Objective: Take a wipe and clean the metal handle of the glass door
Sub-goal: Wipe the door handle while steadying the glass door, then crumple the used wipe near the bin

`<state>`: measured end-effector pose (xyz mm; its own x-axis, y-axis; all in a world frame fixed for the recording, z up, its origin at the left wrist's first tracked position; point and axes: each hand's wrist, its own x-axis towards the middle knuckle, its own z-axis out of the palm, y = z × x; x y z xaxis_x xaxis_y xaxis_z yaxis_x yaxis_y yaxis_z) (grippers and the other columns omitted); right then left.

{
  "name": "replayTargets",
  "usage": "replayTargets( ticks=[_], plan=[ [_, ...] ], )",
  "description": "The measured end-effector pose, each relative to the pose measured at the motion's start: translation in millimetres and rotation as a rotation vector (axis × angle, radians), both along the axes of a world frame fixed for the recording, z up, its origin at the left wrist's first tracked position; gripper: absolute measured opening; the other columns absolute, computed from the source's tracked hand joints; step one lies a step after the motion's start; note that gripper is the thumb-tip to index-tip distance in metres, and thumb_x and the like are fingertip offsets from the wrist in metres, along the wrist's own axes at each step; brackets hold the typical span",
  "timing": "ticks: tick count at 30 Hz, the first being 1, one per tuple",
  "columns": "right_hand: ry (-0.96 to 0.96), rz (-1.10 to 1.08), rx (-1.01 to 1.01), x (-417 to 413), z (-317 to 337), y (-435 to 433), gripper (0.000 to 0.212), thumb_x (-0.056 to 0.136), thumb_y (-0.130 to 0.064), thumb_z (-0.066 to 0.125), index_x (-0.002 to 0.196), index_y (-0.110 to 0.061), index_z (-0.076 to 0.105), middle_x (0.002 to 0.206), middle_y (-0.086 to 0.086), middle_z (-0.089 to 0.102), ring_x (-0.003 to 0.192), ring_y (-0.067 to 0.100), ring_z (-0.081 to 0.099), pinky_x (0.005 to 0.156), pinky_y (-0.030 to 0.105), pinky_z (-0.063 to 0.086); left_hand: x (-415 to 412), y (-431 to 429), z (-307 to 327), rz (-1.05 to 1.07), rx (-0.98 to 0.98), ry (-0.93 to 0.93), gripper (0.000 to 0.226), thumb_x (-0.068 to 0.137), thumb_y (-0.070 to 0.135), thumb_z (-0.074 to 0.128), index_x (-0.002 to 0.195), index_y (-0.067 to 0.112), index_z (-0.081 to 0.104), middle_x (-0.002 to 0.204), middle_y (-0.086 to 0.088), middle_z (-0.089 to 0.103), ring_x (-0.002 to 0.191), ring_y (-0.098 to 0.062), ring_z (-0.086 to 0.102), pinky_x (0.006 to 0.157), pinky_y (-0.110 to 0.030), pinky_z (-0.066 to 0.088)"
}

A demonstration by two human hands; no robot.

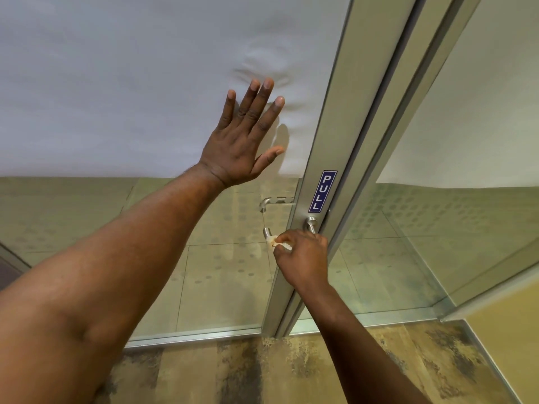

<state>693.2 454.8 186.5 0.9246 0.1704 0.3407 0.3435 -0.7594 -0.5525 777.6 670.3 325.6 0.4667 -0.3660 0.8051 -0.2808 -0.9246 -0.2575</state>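
Observation:
The metal lever handle [311, 223] juts from the aluminium stile of the glass door [145, 83], below a blue PULL sticker [322, 191]. My right hand [302, 256] is closed around the handle's bar with a small crumpled wipe [275, 242] pinched against it; the bar's free end [266, 232] sticks out to the left of my fingers. Most of the bar is hidden under the hand. My left hand [243, 138] lies flat with spread fingers on the frosted upper part of the glass, above and left of the handle.
A second handle [274, 202] shows through the clear lower glass on the door's far side. A fixed glass panel [466, 141] with its own frame stands to the right. Tiled floor [227, 287] lies beyond; patterned brown floor [291, 371] is at my feet.

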Motion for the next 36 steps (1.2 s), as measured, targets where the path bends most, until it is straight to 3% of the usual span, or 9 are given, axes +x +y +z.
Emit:
replayTargets(
  ticks=[8,12,15,18,21,25,29,32,36],
  plan=[
    [-0.046,0.106,0.565,-19.7,62.1,7.8,0.011,0.082,-0.024,0.075,0.091,-0.029,0.071,0.086,-0.018,0.072,0.089,0.004,0.068,0.079,0.032,0.056,-102.6,-25.8,-43.4,-0.062,-0.255,0.173,0.072,0.107,0.044,0.044,0.163,0.009,0.018,0.171,-0.017,0.007,0.159,-0.030,0.008,0.126,-0.059,-0.002],
    [-0.028,0.224,0.705,-34.2,84.0,19.4,0.008,0.087,-0.022,0.076,0.092,-0.028,0.073,0.087,-0.020,0.072,0.089,0.005,0.068,0.075,0.025,0.053,-163.6,-42.7,-76.2,-0.029,-0.516,0.215,0.061,0.106,0.036,0.046,0.160,0.011,0.031,0.167,-0.009,0.028,0.155,-0.018,0.024,0.127,-0.057,0.010],
    [-0.010,0.331,0.730,-47.7,92.1,31.4,0.008,0.088,-0.021,0.074,0.093,-0.027,0.074,0.089,-0.018,0.074,0.090,0.002,0.067,0.076,0.008,0.045,-197.8,-47.1,-86.4,0.018,-0.631,0.197,0.050,0.105,0.031,0.046,0.150,0.010,0.046,0.151,-0.004,0.052,0.140,-0.015,0.045,0.122,-0.052,0.026],
    [0.053,0.423,0.756,-63.4,96.3,49.3,0.013,0.088,-0.014,0.072,0.093,-0.025,0.075,0.092,-0.013,0.074,0.091,0.005,0.067,0.080,0.013,0.048,-226.2,-44.5,-82.2,0.070,-0.725,0.168,0.046,0.104,0.030,0.048,0.145,0.010,0.052,0.130,-0.003,0.066,0.120,-0.012,0.052,0.113,-0.039,0.033],
    [0.034,0.495,0.769,-82.6,100.9,71.0,0.017,0.086,-0.005,0.071,0.092,-0.020,0.076,0.094,-0.009,0.068,0.089,0.005,0.066,0.079,0.012,0.048,-250.4,-35.7,-74.6,0.141,-0.813,0.147,0.045,0.103,0.029,0.055,0.144,0.012,0.055,0.122,-0.001,0.068,0.113,-0.007,0.052,0.102,-0.040,0.042],
    [0.080,0.599,0.754,-109.4,107.0,105.8,0.016,0.086,-0.007,0.070,0.094,-0.018,0.078,0.095,-0.006,0.070,0.090,0.006,0.068,0.080,0.015,0.051,-282.3,-11.3,-63.9,0.209,-0.902,0.102,0.042,0.100,0.023,0.067,0.141,0.016,0.058,0.121,0.003,0.068,0.110,-0.019,0.063,0.097,-0.036,0.045],
    [0.147,0.705,0.712,-140.0,114.0,149.5,0.021,0.086,-0.005,0.067,0.097,-0.018,0.080,0.097,-0.005,0.077,0.094,0.006,0.071,0.084,0.022,0.055,-319.5,24.1,-55.8,0.278,-0.967,0.025,0.040,0.096,0.008,0.073,0.135,0.015,0.063,0.117,0.004,0.068,0.105,-0.023,0.067,0.093,-0.048,0.054],
    [0.208,0.798,0.722,-177.1,118.2,195.0,0.019,0.084,-0.007,0.072,0.094,-0.021,0.080,0.094,-0.008,0.079,0.092,0.006,0.073,0.087,0.026,0.057,-366.0,61.8,-49.9,0.327,-0.986,-0.039,0.036,0.097,0.004,0.070,0.130,0.017,0.066,0.114,0.010,0.066,0.102,-0.016,0.065,0.091,-0.045,0.056],
    [0.248,0.881,0.750,-225.1,117.2,254.7,0.014,0.082,-0.013,0.080,0.092,-0.022,0.077,0.093,-0.004,0.077,0.088,0.011,0.072,0.084,0.034,0.059,-422.5,113.6,-46.7,0.399,-0.978,-0.061,0.028,0.101,0.003,0.064,0.126,0.013,0.068,0.115,0.002,0.070,0.108,-0.021,0.066,0.096,-0.054,0.055]
  ],
)
